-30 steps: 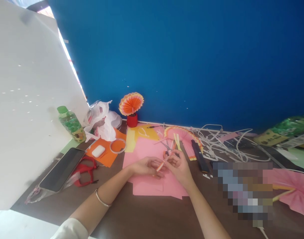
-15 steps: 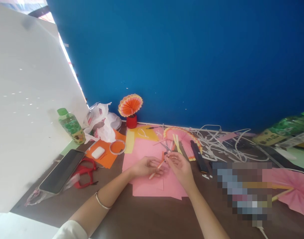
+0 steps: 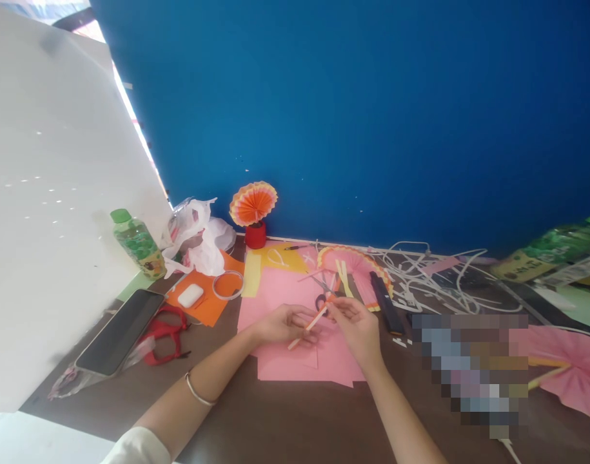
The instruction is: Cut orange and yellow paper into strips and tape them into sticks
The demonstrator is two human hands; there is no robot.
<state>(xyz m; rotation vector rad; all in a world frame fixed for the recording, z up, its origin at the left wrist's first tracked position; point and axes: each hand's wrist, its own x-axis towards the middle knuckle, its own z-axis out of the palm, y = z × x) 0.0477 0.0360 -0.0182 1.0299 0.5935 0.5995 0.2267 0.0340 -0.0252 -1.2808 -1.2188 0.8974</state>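
Note:
A narrow, pale orange paper strip (image 3: pixel 316 319) slants over the stacked pink paper (image 3: pixel 285 370). My right hand (image 3: pixel 357 328) pinches its upper part between thumb and fingers. Near the strip's lower end, my left hand (image 3: pixel 285 324) has its fingers curled about it; the exact contact is partly hidden. Just beyond the fingertips lie scissors (image 3: pixel 320 301) with dark handles. Behind them, a pleated pink paper fan (image 3: pixel 345 260) with an orange and yellow edge rests on the table, with yellow strips (image 3: pixel 344 278) across it.
An orange pleated fan (image 3: pixel 254 205) stands in a red holder (image 3: pixel 255 236) by the blue wall. To the left are a phone (image 3: pixel 120 332), red straps (image 3: pixel 166 335), a white case (image 3: pixel 190 296), a tape roll (image 3: pixel 228 285) and a bottle (image 3: pixel 137 243). Cables (image 3: pixel 434 277) tangle on the right.
My right hand has shifted slightly right and down, exposing more of the strip and a dark scissor handle. My left hand stays almost where it was.

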